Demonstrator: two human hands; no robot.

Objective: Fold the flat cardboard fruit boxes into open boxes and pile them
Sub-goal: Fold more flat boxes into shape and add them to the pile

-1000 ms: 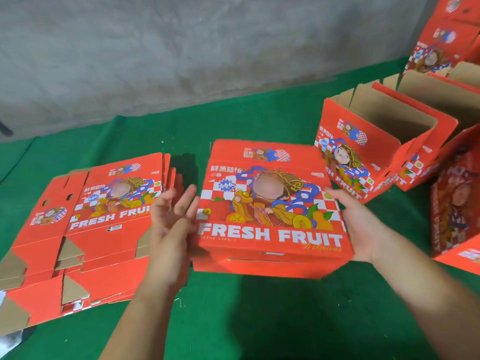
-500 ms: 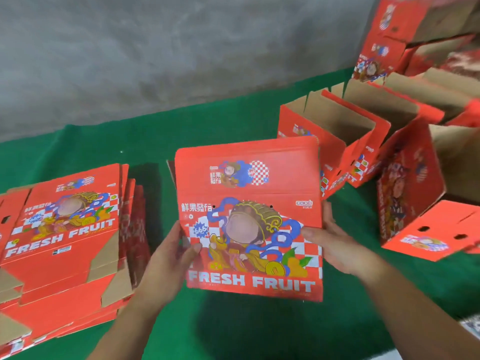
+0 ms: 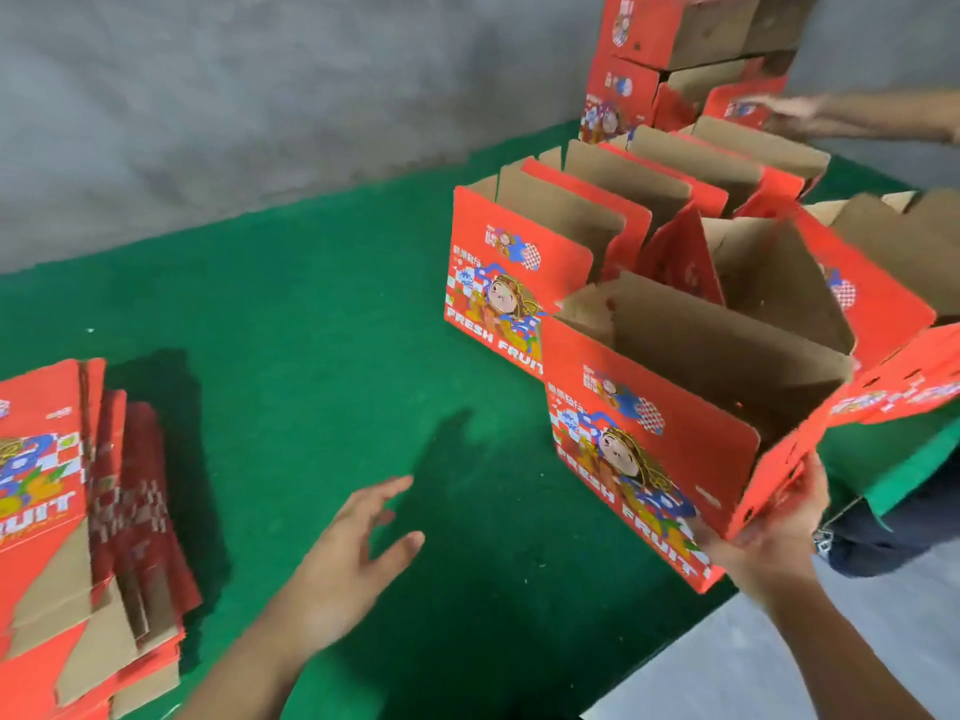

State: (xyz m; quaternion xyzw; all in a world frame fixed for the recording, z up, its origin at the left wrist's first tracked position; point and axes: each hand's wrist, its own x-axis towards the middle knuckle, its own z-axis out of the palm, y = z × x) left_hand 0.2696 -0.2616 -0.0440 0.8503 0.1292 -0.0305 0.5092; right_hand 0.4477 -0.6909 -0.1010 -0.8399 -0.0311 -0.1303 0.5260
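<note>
- Fruit box (image 3: 649, 449), red card, opened into shape, lower right of the frame, tilted, top open and brown inside showing. It sits at the near end of a row of opened boxes (image 3: 618, 220) that runs toward the upper right.
- Right hand (image 3: 769, 537): fingers wrapped round the box's lower right corner and end flap, holding it. Whether the box's base touches the worktop (image 3: 311, 324) I cannot tell.
- Left hand (image 3: 353, 558): lower centre, apart from the box, over the green worktop, fingers spread wide and loose, holding nothing.
- Flat boxes (image 3: 62, 511): stack at the lower left edge of the frame, unfolded, printed side up.
- Piled boxes (image 3: 670, 49): stacked at the top right against the grey wall (image 3: 260, 96). Another person's hand (image 3: 789, 114) reaches in beside them.
- Step, as judged: folding of this box looks done; it is being set in with the row.
- Next move, as judged: let go once the box stands square against its neighbour, then the free left hand goes to the flat stack for a fresh one. Needs a clean lift of the top sheet only.
</note>
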